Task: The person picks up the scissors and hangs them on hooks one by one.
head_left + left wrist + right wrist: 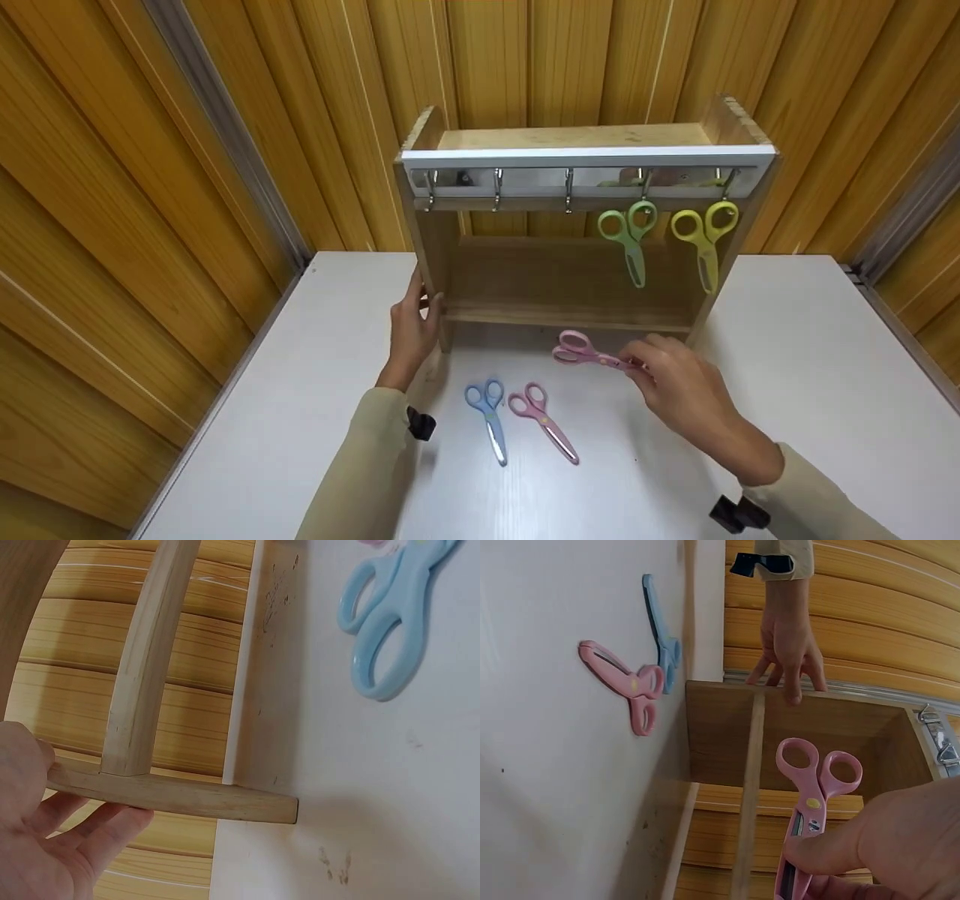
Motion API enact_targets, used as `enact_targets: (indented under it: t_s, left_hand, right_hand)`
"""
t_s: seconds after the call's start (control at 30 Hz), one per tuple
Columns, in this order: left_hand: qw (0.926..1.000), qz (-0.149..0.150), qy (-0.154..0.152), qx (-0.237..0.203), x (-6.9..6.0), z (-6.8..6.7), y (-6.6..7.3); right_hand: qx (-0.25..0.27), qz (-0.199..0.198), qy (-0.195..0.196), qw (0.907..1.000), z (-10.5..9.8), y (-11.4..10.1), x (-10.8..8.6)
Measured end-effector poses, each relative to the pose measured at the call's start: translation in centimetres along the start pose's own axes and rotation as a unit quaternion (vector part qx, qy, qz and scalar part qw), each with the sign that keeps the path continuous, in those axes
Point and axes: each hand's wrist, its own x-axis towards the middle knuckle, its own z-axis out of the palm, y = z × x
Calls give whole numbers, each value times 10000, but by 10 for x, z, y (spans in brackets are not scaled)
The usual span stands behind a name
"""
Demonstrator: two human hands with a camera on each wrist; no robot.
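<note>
Just in front of the wooden shelf unit (570, 279), above the white tabletop (787, 352), I have the right hand (686, 384) pinching pink scissors (602, 359) by the blades, a narrow hold between thumb and fingers, with the handle loops pointing left, away from the hand. The left hand (413, 328) grips the unit's left side panel (433, 244) at its edge. On the tabletop I see blue scissors (490, 416) and, just to their right, a second pink pair (544, 420), both lying with loops toward the unit and blades toward the head camera. Along the unit's upper front runs a hook rail (532, 178); from its two rightmost hooks hang green scissors (629, 241) and, farther right, yellow scissors (702, 238), loops up and blades down. Behind stands a wood-plank wall (566, 60).
</note>
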Motion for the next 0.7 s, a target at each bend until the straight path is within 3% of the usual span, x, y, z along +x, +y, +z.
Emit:
enact_targets:
  t_s: [0.23, 0.7]
  left_hand:
    - [9999, 141, 51, -40, -1, 0, -2]
    - [10000, 28, 33, -45, 0, 0, -1]
  right_hand:
    - [111, -128, 214, 9996, -15, -11, 15]
    - [647, -232, 753, 9948, -27, -28, 41]
